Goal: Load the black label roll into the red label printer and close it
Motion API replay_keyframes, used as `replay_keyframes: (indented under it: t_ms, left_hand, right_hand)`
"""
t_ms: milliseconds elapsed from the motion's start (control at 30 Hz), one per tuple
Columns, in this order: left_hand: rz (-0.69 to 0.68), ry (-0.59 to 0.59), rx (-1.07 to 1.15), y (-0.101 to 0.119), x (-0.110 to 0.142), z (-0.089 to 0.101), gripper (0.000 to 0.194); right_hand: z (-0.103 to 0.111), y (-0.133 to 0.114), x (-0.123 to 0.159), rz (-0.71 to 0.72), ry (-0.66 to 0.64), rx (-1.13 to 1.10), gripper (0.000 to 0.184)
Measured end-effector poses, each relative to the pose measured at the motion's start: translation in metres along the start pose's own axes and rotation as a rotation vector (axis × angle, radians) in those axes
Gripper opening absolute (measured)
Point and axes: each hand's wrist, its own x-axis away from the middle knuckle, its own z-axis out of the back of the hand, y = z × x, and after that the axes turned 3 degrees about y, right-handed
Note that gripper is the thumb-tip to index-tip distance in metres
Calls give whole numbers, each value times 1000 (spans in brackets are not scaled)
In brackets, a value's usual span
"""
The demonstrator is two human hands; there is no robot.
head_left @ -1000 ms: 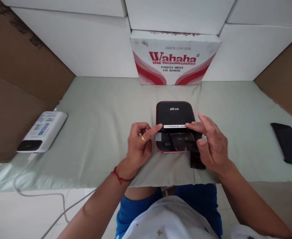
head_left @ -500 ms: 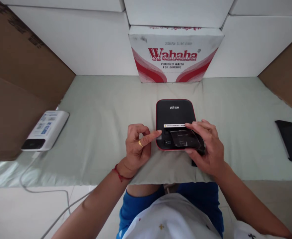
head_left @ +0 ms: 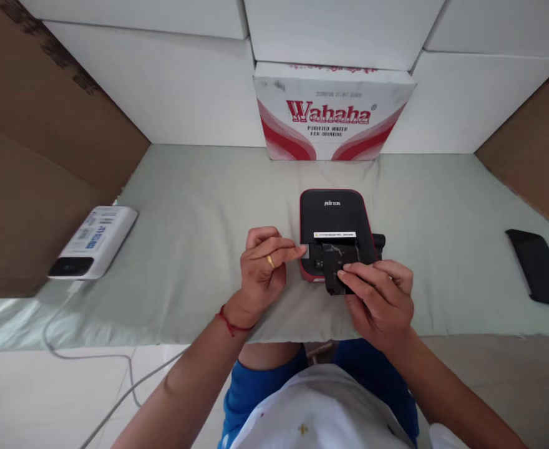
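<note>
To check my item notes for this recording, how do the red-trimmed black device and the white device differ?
The black device is dark with red edging; the white device is pale with a dark end panel. The left hand touches the black device, but no hand touches the white device. A cable joins the white device; none shows at the black device. Both have rounded corners.

A pale green cloth (head_left: 199, 199) covered the worktop (head_left: 456, 312). On it lay a black, red-edged device (head_left: 333, 217), with a Wahaha carton (head_left: 333, 146) behind it, a white gadget (head_left: 97, 238) to its left and a black phone-shaped slab (head_left: 541, 268) to its right.
</note>
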Motion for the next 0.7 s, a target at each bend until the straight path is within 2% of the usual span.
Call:
replay_keyframes:
  t_ms: [300,467,533,600,700]
  left_hand:
    - [-3,11,117,-3,-5,-10,29]
    - [-35,21,77,1,1,-10,32]
    - [-60,10,28,3,4,-10,36]
    - [-82,-9,-18,4,6,-9,39]
    - [-50,25,-94,3,7,-12,36]
  right_hand:
    - [0,1,-9,52,-25,34,31]
    - [9,10,-36,64,-84,31,21]
    - [9,19,-56,-5,-80,21,18]
    - [6,30,-78,-133,-51,-18,16]
    - [-4,47,-106,-329,44,-98,15]
